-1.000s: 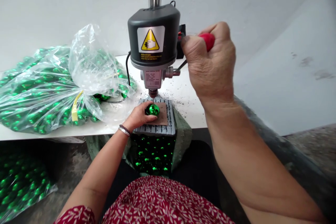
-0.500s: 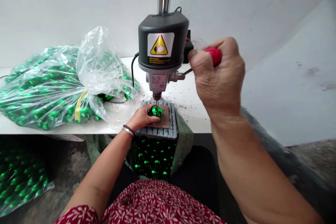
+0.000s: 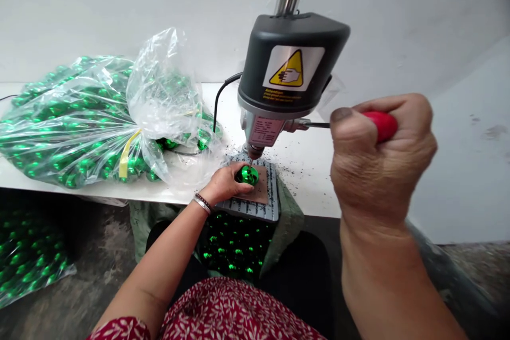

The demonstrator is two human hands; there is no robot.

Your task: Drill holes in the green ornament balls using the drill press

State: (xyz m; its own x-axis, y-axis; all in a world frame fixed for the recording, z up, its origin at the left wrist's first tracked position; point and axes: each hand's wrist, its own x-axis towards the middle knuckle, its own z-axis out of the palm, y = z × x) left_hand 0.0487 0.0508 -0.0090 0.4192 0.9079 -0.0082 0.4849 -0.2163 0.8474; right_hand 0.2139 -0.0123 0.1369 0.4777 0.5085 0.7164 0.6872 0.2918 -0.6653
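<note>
My left hand [image 3: 227, 183] holds a shiny green ball [image 3: 249, 175] between thumb and fingers, on a brown board [image 3: 261, 194] that lies on the grey ribbed base plate [image 3: 272, 204]. The thin bit of the drill press [image 3: 292, 64] comes down onto the top of the ball; whether it has entered the ball is too small to tell. At the right, my right hand [image 3: 382, 143] is wrapped round the red knob [image 3: 383, 125] of the press lever. The lever's rod runs left from my fist to the press.
A large clear plastic bag [image 3: 79, 122] of green balls lies on the white table [image 3: 311, 191] at the left. Another bag [image 3: 32, 255] of them is at the lower left. An open green sack [image 3: 287, 223] with green balls hangs below the base plate. Dark shavings are scattered on the table.
The view has shifted and tilted, so the press appears further right. My right hand has pulled the lever down, and the press's chuck sits closer to the ball. My left hand keeps its hold.
</note>
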